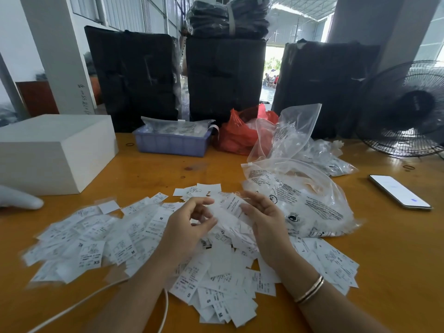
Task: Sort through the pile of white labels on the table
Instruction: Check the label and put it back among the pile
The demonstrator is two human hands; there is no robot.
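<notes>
- The left hand (189, 222) hovered over the middle of the pile of white labels (149, 239), its grip loosely curled, thumb and fingers near each other; whether it pinched a label could not be told.
- The right hand (260, 219) sat at the left hand's 3 o'clock, palm turned inward, fingers relaxed and apart, touching a small bunch of labels (234, 207) raised between the two hands.
- Two thin bangles (310, 290) circled the right wrist.
- The pile spread across the wooden tabletop (396, 248) under both forearms, from 9 o'clock round to 4 o'clock of the hands, with size letters such as M, S and XS showing.
- A printed clear plastic bag (302, 200) lay just beside the right hand at 2 o'clock.
- A phone (400, 192) lay well apart at 3 o'clock, screen up.
- At 12 o'clock stood a blue tray (171, 143), a red bag (240, 135) beside it.
- A white box (52, 150) stood at 10 o'clock.
- A white cable (79, 306) ran at 7 o'clock.
</notes>
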